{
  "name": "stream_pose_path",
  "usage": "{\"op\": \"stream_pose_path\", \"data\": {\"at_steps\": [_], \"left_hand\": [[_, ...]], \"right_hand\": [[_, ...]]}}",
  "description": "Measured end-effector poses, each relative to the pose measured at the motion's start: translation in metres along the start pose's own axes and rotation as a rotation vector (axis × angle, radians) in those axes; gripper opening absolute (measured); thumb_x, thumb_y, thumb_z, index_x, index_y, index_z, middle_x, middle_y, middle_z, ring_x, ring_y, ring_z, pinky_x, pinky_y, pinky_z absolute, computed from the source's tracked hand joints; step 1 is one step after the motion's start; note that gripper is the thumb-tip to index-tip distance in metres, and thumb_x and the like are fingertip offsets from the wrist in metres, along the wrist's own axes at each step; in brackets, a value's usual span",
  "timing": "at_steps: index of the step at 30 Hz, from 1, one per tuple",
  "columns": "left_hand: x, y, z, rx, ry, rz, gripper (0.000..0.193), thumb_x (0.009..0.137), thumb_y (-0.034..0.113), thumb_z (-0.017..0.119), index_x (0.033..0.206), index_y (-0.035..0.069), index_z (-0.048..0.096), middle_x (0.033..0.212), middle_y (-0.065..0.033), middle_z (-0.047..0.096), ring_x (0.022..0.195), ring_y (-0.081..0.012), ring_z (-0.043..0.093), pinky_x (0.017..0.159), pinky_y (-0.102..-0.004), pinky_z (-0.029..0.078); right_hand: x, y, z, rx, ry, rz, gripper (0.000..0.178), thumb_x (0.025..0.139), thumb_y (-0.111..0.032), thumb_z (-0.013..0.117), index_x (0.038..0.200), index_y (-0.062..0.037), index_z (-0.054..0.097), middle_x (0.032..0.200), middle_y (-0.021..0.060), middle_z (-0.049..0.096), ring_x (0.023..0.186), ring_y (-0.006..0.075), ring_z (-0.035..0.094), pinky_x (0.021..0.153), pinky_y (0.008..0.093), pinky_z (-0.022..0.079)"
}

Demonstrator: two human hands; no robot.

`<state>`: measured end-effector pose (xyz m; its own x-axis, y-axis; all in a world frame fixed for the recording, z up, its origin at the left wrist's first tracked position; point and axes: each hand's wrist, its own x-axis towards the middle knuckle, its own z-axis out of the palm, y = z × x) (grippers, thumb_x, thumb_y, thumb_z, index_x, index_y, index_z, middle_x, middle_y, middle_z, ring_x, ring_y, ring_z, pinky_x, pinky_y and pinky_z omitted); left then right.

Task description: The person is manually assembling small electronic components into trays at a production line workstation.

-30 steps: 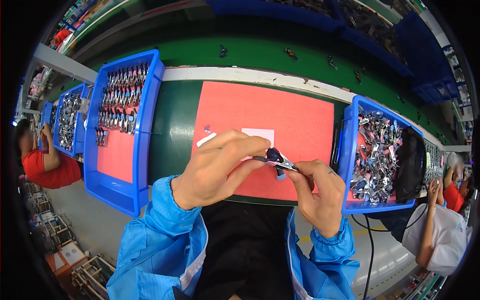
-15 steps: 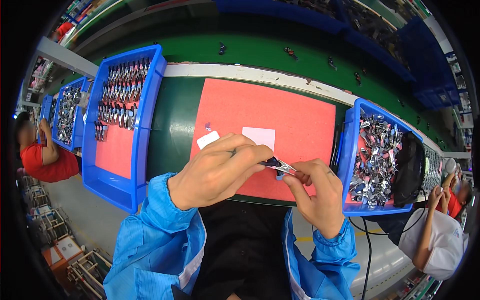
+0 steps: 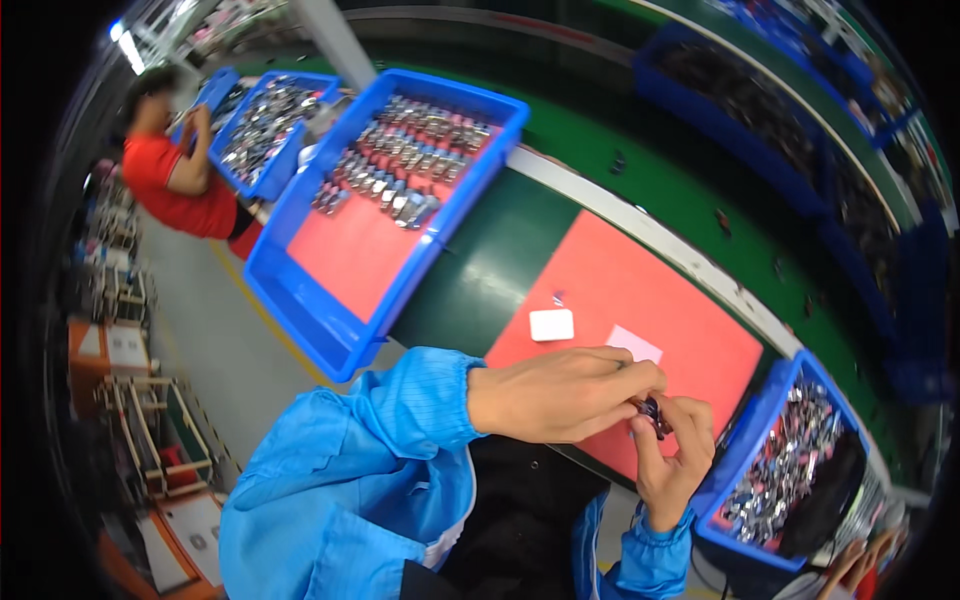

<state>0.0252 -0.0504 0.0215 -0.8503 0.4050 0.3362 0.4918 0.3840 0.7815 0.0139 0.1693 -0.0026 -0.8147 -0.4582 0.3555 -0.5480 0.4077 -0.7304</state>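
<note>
Left hand [image 3: 560, 395] and right hand [image 3: 676, 462] met, both pinching a small dark clip [image 3: 651, 410] | flat pinkish-red mat [image 3: 665, 300] lay beneath | blue rectangular plastic tray [image 3: 305, 315] stood left

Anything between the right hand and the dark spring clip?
Nothing visible: the right hand has the dark spring clip directly between thumb and fingers. The left hand is at its other side; blur hides finer contact.
</note>
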Motion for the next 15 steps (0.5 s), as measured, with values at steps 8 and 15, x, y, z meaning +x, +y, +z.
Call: {"op": "stream_pose_path", "data": {"at_steps": [8, 15], "left_hand": [[-0.049, 0.008, 0.016, 0.215, 0.141, -0.164, 0.034, 0.091, 0.012, 0.069, 0.12, -0.002, 0.058, 0.095, -0.0141, 0.066, 0.081, -0.0303, 0.068, 0.066, -0.0377, 0.055], [-0.088, 0.007, -0.087, 0.752, 0.202, -0.413, 0.018, 0.093, 0.014, 0.058, 0.11, 0.008, 0.057, 0.088, -0.0161, 0.066, 0.08, -0.0352, 0.07, 0.064, -0.0447, 0.055]], "right_hand": [[0.002, -0.03, 0.058, 0.721, 0.115, 0.544, 0.02, 0.09, 0.003, 0.07, 0.106, 0.0028, 0.059, 0.1, 0.0069, 0.063, 0.086, 0.0112, 0.058, 0.076, 0.0251, 0.046], [0.003, -0.012, 0.06, 0.595, -0.001, 0.384, 0.011, 0.096, 0.001, 0.063, 0.106, 0.0004, 0.059, 0.094, 0.0068, 0.065, 0.079, 0.0091, 0.058, 0.068, 0.0218, 0.046]]}}
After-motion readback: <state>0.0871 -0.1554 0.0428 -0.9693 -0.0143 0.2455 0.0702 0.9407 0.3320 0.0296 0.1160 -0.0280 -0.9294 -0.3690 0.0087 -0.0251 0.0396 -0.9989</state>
